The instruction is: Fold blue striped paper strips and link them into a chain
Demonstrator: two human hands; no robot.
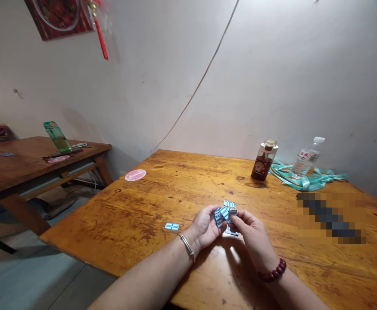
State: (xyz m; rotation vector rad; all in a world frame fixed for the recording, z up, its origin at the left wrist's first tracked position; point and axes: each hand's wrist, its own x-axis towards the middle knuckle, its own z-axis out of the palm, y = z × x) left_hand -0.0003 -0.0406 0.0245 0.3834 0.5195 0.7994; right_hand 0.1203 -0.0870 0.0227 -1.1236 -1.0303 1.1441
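Small blue-and-white cards (218, 218) lie fanned in my left hand (205, 226), whose fingers curl round them above the wooden table. My right hand (251, 230) pinches another blue-and-white card (232, 212) at its edge, close against the left hand's bunch. Just beyond the fingers, another of these cards (229, 204) shows, and one more (231, 231) sits below them; whether these two are held or resting is hard to make out. On the tabletop to the left lies a separate blue-and-white card piece (172, 226).
A brown drink bottle (263, 160) and a clear water bottle (307, 158) stand at the back right, by turquoise ribbon (316, 181). A blurred dark object (330, 216) lies to the right. A pink oval (135, 175) lies far left. Another table (88, 165) bears a green bottle (58, 137).
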